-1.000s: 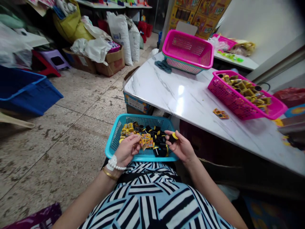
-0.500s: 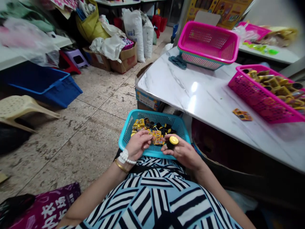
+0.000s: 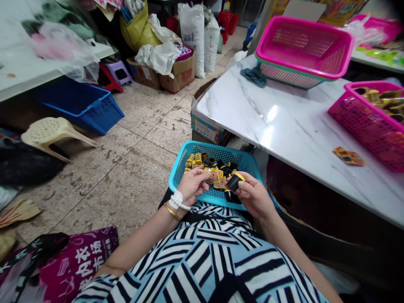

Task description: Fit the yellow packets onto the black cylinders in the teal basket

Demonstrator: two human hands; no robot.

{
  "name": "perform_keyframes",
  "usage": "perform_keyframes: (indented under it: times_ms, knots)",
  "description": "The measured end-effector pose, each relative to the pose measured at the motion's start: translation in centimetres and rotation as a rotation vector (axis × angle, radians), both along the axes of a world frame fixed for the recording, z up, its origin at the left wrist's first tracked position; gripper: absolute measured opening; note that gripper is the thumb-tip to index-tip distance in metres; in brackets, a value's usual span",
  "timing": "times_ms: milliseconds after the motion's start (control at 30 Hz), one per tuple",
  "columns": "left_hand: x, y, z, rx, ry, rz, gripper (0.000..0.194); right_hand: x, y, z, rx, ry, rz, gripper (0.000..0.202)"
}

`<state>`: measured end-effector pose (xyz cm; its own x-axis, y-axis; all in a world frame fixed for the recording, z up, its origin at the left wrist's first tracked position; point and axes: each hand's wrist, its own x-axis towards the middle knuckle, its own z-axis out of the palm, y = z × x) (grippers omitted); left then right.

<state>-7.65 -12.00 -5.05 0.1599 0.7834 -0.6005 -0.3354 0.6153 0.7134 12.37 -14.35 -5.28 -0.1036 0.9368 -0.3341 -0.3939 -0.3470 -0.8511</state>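
My left hand is closed in a pinch over the basket, with a small yellow printed label at its fingertips. In my right hand a short black canister with a yellow lid is gripped between thumb and fingers, tilted over to the left. Below both hands, on my lap, rests a light-blue plastic basket. Inside it lie several yellow printed pieces, more printed labels and black parts with yellow ends. Part of the contents is hidden by my hands.
A marbled table stands ahead to the right, holding stacked baskets, a pink basket of yellow pieces and flat printed pieces. On the floor at left are a cream stool, a blue crate and a purple bag.
The black canister has tipped from upright, lid facing up, to lying aslant with its dark side showing. My left hand keeps its pinch. The whole view has swung slightly left.
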Motion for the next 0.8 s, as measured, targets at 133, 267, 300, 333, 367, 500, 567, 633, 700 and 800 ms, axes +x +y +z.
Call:
perform_keyframes:
  times_ms: [133, 267, 300, 333, 367, 500, 567, 633, 700, 800]
  knots:
    - [0.2, -0.2, 0.2, 0.0, -0.058, -0.014, 0.026, -1.5, 0.6, -0.4, 0.008, 0.088, -0.054, 0.034]
    - [0.2, -0.2, -0.2, 0.016, -0.117, -0.089, 0.024, -1.8, 0.9, -1.0, 0.011, 0.07, -0.045, 0.025]
    - [0.2, -0.2, -0.4, 0.016, -0.127, -0.09, 0.022, -1.6, 0.9, -1.1, 0.011, 0.06, -0.057, 0.024]
    - [0.1, -0.1, -0.5, 0.016, -0.138, -0.081, 0.021, -1.4, 0.9, -1.1, 0.008, 0.052, -0.07, 0.023]
    - [0.1, -0.1, -0.7, 0.011, -0.153, -0.072, 0.02, -1.3, 0.9, -1.0, 0.004, 0.052, -0.079, 0.024]
    - [0.3, 0.3, -0.8, -0.044, -0.235, -0.053, 0.018, -0.9, 0.8, -0.7, 0.028, 0.095, -0.053, 0.027]
    - [0.5, 0.4, -0.7, -0.071, -0.281, -0.05, 0.017, -1.1, 0.8, -0.6, 0.048, 0.083, -0.042, 0.026]
    - [0.7, 0.5, -0.6, -0.08, -0.318, -0.035, 0.016, -1.2, 0.8, -0.7, 0.059, 0.021, -0.051, 0.024]
    - [0.8, 0.5, -0.7, -0.076, -0.342, -0.021, 0.014, -1.2, 0.8, -0.7, 0.082, -0.097, -0.074, 0.024]
    - [0.9, 0.6, -0.9, -0.061, -0.352, -0.02, 0.015, -1.0, 0.8, -0.2, 0.143, -0.271, -0.08, 0.025]
